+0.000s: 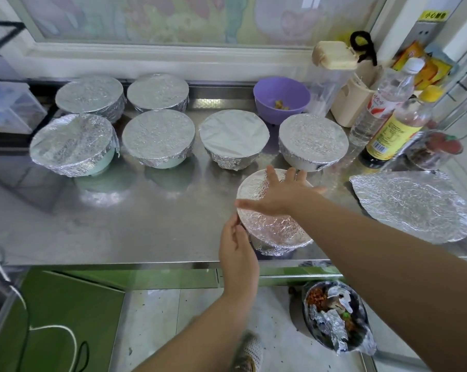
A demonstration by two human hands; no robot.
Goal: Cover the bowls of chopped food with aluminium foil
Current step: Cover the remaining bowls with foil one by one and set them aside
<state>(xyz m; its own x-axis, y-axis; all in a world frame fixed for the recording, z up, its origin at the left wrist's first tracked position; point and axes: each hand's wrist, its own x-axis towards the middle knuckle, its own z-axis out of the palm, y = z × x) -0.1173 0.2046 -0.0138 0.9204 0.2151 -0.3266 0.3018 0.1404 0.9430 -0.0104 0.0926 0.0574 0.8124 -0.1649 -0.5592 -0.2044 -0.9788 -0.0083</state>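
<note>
Foil over the near bowl, front edge of counter: thin, light, crease-holding, easily torn, so best pressed down round the rim, never tugged. Right hand flat on top, fingers spread straight. Left hand at the left side, fingers nearly straight, pressing foil in. Spare sheet off right.

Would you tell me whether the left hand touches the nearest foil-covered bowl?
Touching. The head view shows the left hand lying against the foil-covered bowl at its left rim.
</note>
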